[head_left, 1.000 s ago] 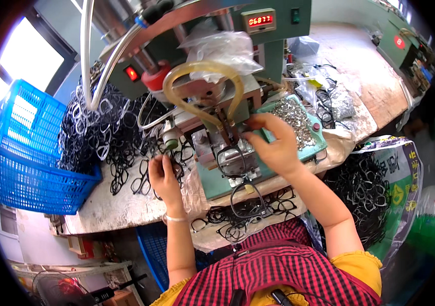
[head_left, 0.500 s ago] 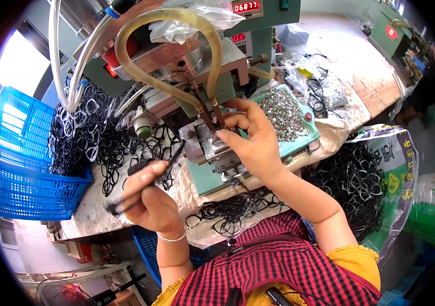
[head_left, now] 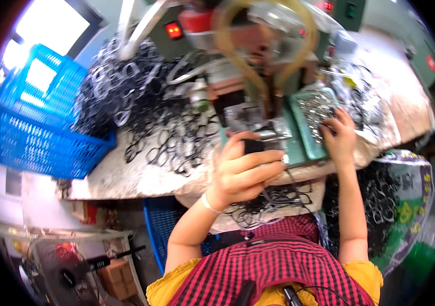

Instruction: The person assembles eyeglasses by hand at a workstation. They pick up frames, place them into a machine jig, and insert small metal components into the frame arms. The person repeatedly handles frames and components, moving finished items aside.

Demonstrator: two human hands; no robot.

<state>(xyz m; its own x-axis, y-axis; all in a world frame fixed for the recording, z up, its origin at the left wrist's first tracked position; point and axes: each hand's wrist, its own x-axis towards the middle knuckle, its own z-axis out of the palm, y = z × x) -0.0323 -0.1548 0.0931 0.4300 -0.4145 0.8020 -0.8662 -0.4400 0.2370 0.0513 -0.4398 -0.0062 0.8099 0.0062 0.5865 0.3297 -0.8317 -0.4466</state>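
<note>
My left hand is raised close to the camera and grips a black eyeglass frame, holding it just in front of the press machine. My right hand reaches over the green tray, its fingertips down among the small metal parts. Whether it has pinched one is hidden by the fingers. A yellowish hose loops above the machine.
A large heap of black frames covers the bench on the left, beside a blue plastic basket. More frames lie on my lap and in a bag at my right. A fan stands lower left.
My left hand has lifted a black frame from the pile up to the machine. My right hand has left the machine's jig and gone right into the parts tray.
</note>
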